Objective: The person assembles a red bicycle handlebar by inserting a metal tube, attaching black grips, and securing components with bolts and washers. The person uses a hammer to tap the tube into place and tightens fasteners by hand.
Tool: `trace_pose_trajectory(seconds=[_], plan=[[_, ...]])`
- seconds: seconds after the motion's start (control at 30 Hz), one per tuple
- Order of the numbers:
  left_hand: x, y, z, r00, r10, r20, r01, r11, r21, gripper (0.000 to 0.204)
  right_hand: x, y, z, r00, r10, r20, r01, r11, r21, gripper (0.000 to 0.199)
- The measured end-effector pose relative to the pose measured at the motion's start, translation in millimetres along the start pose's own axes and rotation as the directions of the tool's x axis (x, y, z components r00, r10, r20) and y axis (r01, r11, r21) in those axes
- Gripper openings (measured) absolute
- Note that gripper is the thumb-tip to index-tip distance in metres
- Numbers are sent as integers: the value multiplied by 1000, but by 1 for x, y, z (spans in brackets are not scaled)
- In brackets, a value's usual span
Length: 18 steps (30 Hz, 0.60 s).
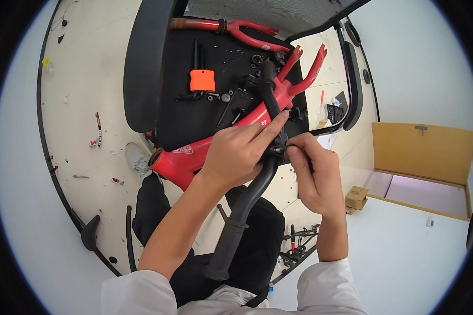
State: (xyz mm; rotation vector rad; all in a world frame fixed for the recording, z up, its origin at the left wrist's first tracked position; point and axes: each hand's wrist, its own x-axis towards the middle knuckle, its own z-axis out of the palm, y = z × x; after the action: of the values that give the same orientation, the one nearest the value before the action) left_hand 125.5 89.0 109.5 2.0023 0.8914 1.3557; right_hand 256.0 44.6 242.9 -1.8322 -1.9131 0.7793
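Note:
A black handlebar (256, 190) runs from its rubber grip (227, 251), over my lap, up across the red bicycle frame (194, 153) on the chair. My left hand (237, 153) grips the bar beside the clamp at its middle, with the index finger stretched along it. At that clamp (277, 150), my right hand (314, 170) pinches thumb and forefinger together beside a small bolt. A thin dark piece shows at the fingertips, but its kind is mostly hidden by the fingers.
On the black chair seat (176, 118) lie a red fork (247, 32), an orange hex key holder (202, 81), a loose hex key (229, 109) and several small parts. A black saddle (90, 233) lies on the floor at left. Small cardboard boxes (356, 198) stand at right.

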Motion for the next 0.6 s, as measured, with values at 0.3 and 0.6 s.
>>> trace_pose_trajectory(seconds=[0.3, 0.6], plan=[[1, 2, 0, 1000, -1, -11, 1, 1000, 16, 82, -4, 3, 3, 999, -29, -25, 28, 998, -64, 4], [-1, -1, -1, 1000, -15, -15, 15, 1000, -2, 84, -2, 12, 10, 991, -118, -69, 109, 987, -120, 6]])
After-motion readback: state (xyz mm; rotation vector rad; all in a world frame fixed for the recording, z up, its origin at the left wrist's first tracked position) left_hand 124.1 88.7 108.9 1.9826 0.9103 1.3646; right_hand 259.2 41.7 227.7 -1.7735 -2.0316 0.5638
